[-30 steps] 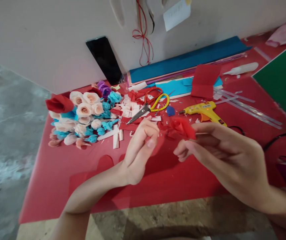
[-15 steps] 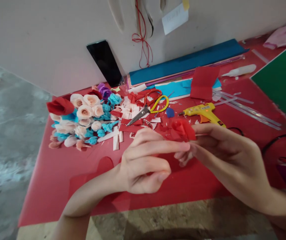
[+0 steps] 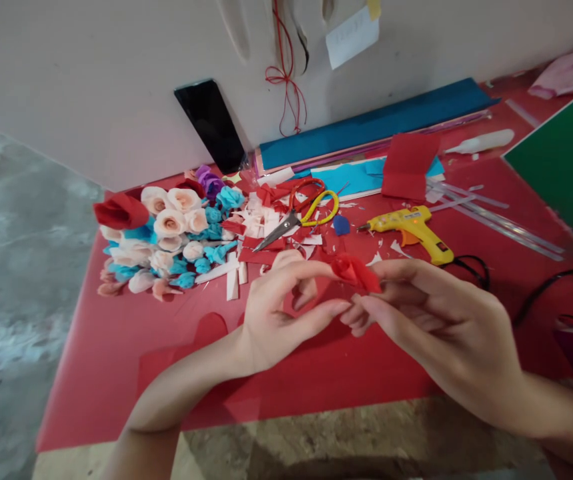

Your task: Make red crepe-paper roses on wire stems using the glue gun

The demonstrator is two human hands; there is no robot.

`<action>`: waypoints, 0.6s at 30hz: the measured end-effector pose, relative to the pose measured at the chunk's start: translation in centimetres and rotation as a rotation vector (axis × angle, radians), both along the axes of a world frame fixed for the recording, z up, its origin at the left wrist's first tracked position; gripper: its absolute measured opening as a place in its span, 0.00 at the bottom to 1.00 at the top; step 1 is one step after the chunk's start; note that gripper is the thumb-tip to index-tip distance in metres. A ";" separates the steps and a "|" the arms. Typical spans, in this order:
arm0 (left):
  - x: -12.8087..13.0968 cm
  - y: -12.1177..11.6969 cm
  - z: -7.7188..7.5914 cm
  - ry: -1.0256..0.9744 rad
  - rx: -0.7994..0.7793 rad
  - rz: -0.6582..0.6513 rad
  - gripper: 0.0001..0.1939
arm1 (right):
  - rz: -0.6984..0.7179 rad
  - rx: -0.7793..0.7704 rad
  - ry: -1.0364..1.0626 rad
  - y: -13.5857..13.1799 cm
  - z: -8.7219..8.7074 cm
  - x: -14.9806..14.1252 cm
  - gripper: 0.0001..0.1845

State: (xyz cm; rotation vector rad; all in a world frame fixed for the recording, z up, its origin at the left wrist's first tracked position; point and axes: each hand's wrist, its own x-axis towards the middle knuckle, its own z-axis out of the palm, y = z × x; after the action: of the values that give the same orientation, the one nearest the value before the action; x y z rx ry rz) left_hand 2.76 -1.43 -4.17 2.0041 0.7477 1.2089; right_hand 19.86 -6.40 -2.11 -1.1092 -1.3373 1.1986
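Observation:
Between my two hands, above the front of the red table [image 3: 116,373], is a red paper flower [image 3: 355,272] with layered petals. My right hand [image 3: 451,327] pinches it from the right, thumb and fingers closed around its lower part. My left hand [image 3: 286,313] meets it from the left, index finger along the petals and thumb tip below, also closed on it. The flower's base is hidden by my fingers. Just beyond lie a yellow glue gun [image 3: 409,230] and scissors [image 3: 286,227] with red and yellow handles.
Many white, blue and red paper flowers [image 3: 171,223] are bunched at the left. Paper scraps [image 3: 256,217] surround the scissors. A phone [image 3: 211,123] leans on the wall. Glue sticks [image 3: 506,227], folded red paper [image 3: 409,167], a white bottle [image 3: 483,141] and a green board [image 3: 566,160] are at the right.
My left hand has turned, its index finger moving up onto the petals and its thumb stretching toward the base. The flower has shifted slightly left and tilted, with my right hand following.

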 end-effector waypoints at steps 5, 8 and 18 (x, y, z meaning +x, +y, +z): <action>0.2 -0.2 0.1 -0.007 -0.038 -0.014 0.03 | -0.052 0.009 -0.132 0.1 0.0 -0.4 0.10; 0.2 -0.4 0.0 -0.017 -0.013 0.013 0.02 | -0.081 0.037 -0.204 0.2 0.2 -0.6 0.09; 0.2 -0.4 -0.1 -0.045 -0.010 0.016 0.03 | -0.150 0.212 -0.354 0.1 0.0 -1.1 0.12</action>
State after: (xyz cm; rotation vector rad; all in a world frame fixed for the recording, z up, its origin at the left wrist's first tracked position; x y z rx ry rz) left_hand 2.99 -1.78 -4.25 1.9603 0.7477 1.2532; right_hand 18.78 -6.25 -2.13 -1.2802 -1.5747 0.7534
